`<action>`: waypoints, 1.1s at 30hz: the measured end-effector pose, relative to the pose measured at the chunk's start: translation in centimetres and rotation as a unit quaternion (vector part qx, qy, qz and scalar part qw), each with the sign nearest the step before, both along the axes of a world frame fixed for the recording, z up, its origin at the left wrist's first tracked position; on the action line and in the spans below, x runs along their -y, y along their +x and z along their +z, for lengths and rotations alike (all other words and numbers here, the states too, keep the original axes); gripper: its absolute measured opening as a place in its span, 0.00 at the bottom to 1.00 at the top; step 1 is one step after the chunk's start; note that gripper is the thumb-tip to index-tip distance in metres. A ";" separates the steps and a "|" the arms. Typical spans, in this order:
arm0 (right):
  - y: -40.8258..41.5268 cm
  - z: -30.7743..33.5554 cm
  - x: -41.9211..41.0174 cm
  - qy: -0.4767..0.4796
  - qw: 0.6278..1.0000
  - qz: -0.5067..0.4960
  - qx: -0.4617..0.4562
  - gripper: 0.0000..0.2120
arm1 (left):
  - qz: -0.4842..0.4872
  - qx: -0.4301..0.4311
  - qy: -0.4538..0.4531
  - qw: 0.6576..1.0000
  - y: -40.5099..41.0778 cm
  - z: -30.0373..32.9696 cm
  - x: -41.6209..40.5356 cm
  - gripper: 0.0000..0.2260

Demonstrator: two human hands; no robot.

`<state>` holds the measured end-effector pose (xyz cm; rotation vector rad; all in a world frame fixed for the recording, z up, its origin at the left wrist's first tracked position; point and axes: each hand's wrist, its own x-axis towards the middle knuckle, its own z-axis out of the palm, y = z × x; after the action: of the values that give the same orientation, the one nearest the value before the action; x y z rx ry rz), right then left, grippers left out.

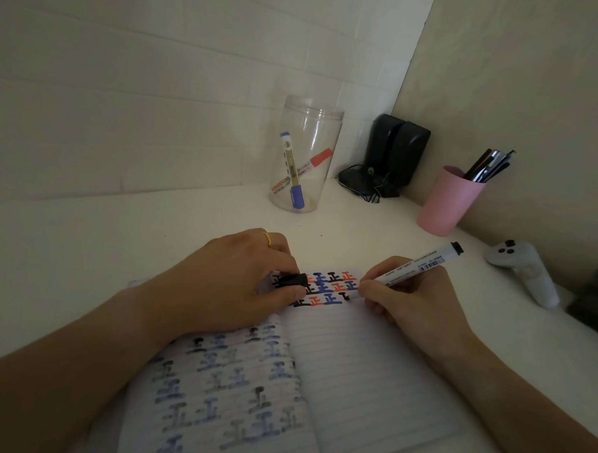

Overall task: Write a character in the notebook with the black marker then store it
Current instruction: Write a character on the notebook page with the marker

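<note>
An open lined notebook (358, 367) lies on the white desk, its pages carrying rows of black, red and blue characters. My right hand (407, 297) grips the uncapped black marker (419, 265), whose tip touches the right page beside a partly drawn black character (346, 295). My left hand (238, 280) rests on the notebook's upper left and pinches the black marker cap (293, 280). A clear plastic jar (304, 154) stands beyond the notebook with a blue marker and a red marker inside.
A pink cup (449, 202) of pens stands at the right by the wall. Black speakers (395, 153) with cables sit in the corner. A white game controller (522, 268) lies at the right edge, with a dark object beside it.
</note>
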<state>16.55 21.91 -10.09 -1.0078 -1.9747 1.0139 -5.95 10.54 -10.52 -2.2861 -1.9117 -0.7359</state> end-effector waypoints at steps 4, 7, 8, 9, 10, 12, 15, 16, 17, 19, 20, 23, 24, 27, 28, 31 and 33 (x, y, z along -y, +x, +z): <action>0.0 -0.1 -0.1 -0.007 1.000 0.000 -0.005 0.05 | 0.001 -0.004 0.002 1.000 0.0 0.0 -0.1 0.13; 0.1 -0.1 -0.1 -0.014 1.000 -0.007 -0.020 0.06 | 0.001 -0.004 -0.001 1.000 0.0 0.0 -0.1 0.13; 0.0 -0.1 -0.1 -0.014 1.000 -0.007 -0.016 0.06 | 0.000 -0.004 -0.001 1.000 0.0 0.0 -0.1 0.13; 0.0 -0.1 -0.1 -0.013 1.000 -0.008 -0.010 0.05 | -0.001 -0.004 0.000 1.000 0.0 0.0 0.0 0.13; 0.0 -0.2 -0.2 -0.014 1.000 -0.012 -0.005 0.05 | -0.001 -0.005 0.002 1.000 0.0 0.0 0.0 0.13; 0.0 -0.3 -0.3 -0.015 1.000 -0.025 -0.002 0.05 | 0.000 -0.005 0.003 1.000 0.0 0.0 0.0 0.13; 0.1 -0.3 -0.3 -0.019 0.999 -0.021 -0.016 0.05 | -0.002 -0.001 -0.001 1.000 0.0 0.0 0.0 0.13; 0.1 -0.2 -0.2 -0.021 0.999 -0.010 -0.024 0.05 | -0.004 0.001 -0.001 1.000 0.0 0.1 0.0 0.13; 0.1 -0.1 -0.1 -0.020 0.999 0.003 -0.029 0.05 | -0.005 0.002 0.000 1.000 0.0 0.1 0.0 0.13; 0.1 0.0 0.2 -0.014 0.999 0.020 -0.028 0.04 | -0.003 0.002 0.001 1.000 0.0 0.1 0.0 0.13; 0.1 0.1 0.2 -0.011 0.999 0.025 -0.026 0.04 | -0.001 0.000 0.001 1.000 0.0 0.0 0.0 0.13; 0.1 0.1 0.2 -0.001 0.999 0.029 -0.018 0.04 | 0.002 -0.001 0.000 1.000 0.0 0.0 -0.1 0.13; 0.1 0.1 0.2 0.001 0.999 0.029 -0.018 0.05 | 0.001 0.000 -0.002 1.000 0.0 0.0 0.0 0.13; 0.1 0.1 0.2 0.004 0.999 0.030 -0.019 0.05 | -0.001 0.002 -0.004 1.000 0.0 0.0 0.0 0.13; 0.1 0.1 0.2 0.003 0.999 0.031 -0.020 0.05 | -0.001 0.001 -0.003 1.000 0.0 0.0 0.0 0.13; 0.1 0.2 0.3 0.003 0.999 0.045 -0.027 0.04 | -0.004 0.000 0.004 1.000 0.0 0.1 0.0 0.13; 0.1 0.2 0.4 0.007 0.999 0.048 -0.018 0.04 | -0.004 -0.002 0.006 1.000 0.0 0.0 0.0 0.13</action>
<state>16.65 21.50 -9.85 -0.8894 -2.0134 1.0619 -5.94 10.51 -10.50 -2.2882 -1.8915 -0.7430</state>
